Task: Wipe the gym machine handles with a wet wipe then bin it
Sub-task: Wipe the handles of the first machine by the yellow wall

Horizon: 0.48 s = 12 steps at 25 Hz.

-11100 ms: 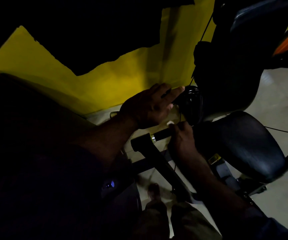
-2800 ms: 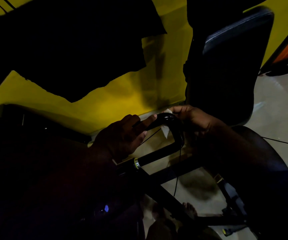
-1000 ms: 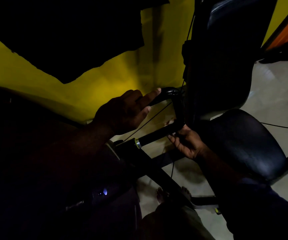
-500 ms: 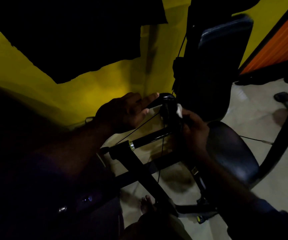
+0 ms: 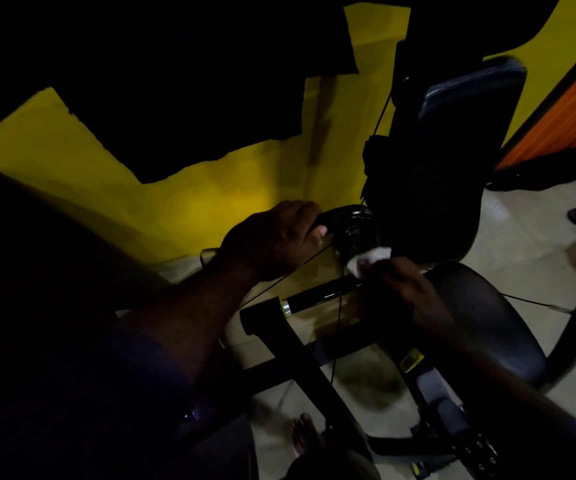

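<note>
Beside the seat (image 5: 487, 323), left hand (image 5: 272, 240) grips the handle (image 5: 324, 295); right hand (image 5: 404, 292) pinches the wet wipe (image 5: 369, 259): fingers should wrap it round, rubbing firmly.

Yellow wall (image 5: 210, 209), orange panel (image 5: 563, 119), pale floor (image 5: 522, 237).

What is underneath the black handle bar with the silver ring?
Pale floor shows beneath the handle bar, with a thin cable running past it. The right hand, holding the wipe, covers whatever lies below the bar's far end.
</note>
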### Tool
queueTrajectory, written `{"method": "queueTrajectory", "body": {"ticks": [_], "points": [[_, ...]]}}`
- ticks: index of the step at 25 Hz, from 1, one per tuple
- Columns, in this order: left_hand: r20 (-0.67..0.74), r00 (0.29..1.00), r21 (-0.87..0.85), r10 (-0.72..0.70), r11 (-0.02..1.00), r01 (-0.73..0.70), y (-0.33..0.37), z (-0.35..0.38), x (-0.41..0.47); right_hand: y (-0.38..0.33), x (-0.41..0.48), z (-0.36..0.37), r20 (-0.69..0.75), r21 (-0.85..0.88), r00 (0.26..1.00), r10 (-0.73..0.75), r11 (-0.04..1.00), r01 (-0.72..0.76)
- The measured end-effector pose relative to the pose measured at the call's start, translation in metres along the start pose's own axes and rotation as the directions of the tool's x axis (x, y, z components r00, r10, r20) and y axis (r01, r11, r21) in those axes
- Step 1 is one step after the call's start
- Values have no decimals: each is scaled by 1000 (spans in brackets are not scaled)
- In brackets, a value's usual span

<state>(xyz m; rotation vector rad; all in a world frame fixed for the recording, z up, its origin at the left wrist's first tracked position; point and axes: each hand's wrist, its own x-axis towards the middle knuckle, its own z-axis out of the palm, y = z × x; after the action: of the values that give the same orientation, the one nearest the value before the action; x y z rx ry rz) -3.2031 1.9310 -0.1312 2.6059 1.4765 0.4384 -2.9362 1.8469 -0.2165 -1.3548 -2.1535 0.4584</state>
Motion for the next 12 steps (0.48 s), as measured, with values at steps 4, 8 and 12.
{"method": "queueTrajectory", "body": {"ticks": [4, 8, 12], "points": [[-33, 999, 33, 41, 999, -39, -4, 0, 1, -5, 24, -5, -33, 49, 999, 22, 999, -21], [-69, 994, 65, 80, 995, -75, 0, -2, 0, -6, 6, 28, -71, 9, 997, 20, 1000, -19], [-138, 978, 139, 159, 980, -140, -2, -2, 2, -68, 15, 58, 20, 628, 704, 710, 539, -562]]}}
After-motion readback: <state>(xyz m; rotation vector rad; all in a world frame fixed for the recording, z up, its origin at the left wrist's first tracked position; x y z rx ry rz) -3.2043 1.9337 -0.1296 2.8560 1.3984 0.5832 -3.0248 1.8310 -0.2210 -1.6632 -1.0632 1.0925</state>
